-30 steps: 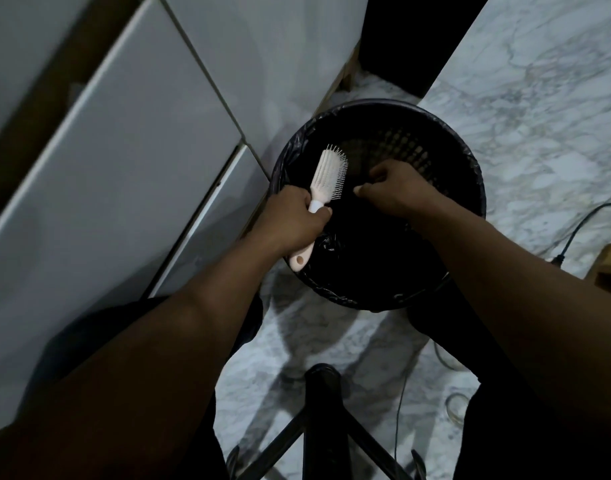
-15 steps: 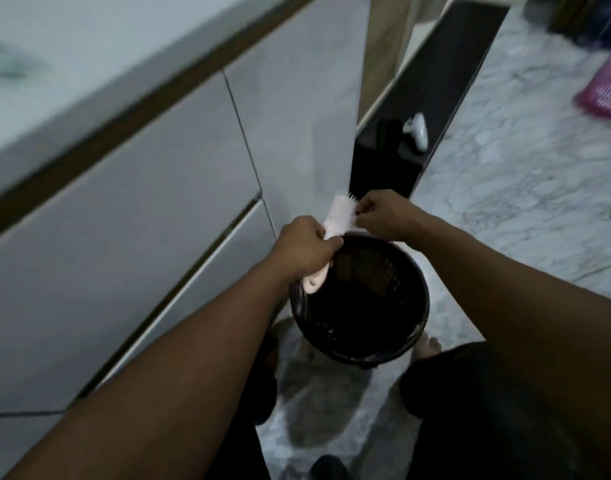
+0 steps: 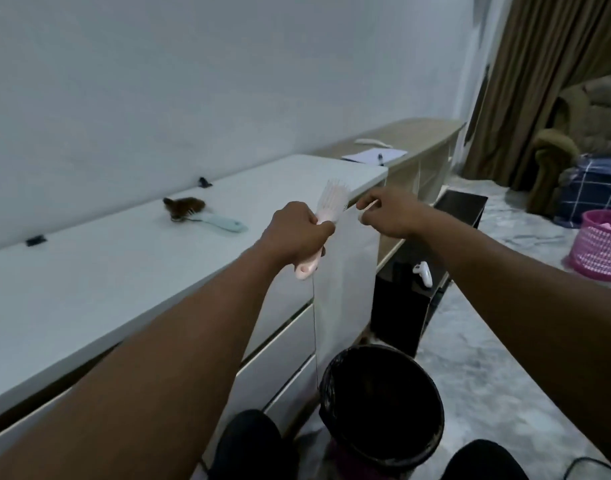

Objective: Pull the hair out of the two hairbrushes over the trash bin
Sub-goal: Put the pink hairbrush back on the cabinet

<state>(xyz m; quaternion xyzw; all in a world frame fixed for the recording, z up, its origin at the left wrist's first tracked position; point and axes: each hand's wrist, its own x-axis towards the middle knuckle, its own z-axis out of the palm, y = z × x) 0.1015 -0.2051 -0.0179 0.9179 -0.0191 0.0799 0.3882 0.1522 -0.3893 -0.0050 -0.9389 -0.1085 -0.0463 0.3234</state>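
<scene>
Lighting is dim, even and cool; no source is in view. The wall (image 3: pixel 193 81) at upper left shades softly to grey. The trash bin (image 3: pixel 377 348) interior at lower centre reads solid black. The forearms (image 3: pixel 165 355) stretch at the lower edges from wide-angle distortion. The curtain (image 3: pixel 539 81) at upper right is smeared.

Pink hairbrush (image 3: pixel 332 202) held up, trash bin (image 3: pixel 326 386) below.
My left hand (image 3: pixel 297 233) grips the handle, bristles pointing up. My right hand (image 3: pixel 390 214) is just beside the bristles with its fingertips pinched together; whatever is between them is too fine to see. A thin strand of hair (image 3: pixel 314 323) hangs from the handle toward the bin. The teal hairbrush (image 3: pixel 207 216), matted with hair, lies on the white dresser (image 3: pixel 89 289).
</scene>
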